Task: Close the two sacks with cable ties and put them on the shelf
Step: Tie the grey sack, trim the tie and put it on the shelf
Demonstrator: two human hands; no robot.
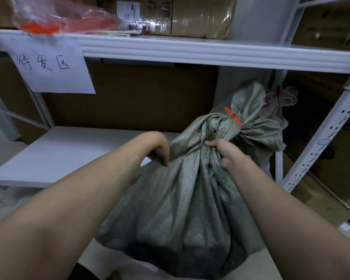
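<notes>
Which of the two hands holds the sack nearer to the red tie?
The right hand, gripping the sack just below the red tie; the left hand grips it farther left, away from the tie.

Your two bare forearms reach forward from the lower corners and converge toward the middle. Your left hand (160, 151) bends down at the wrist, its fingers curled into a fold of the grey sack (180, 203). Your right hand (223, 154), near it, clutches a bunch of the same cloth, its back turned toward you.
</notes>
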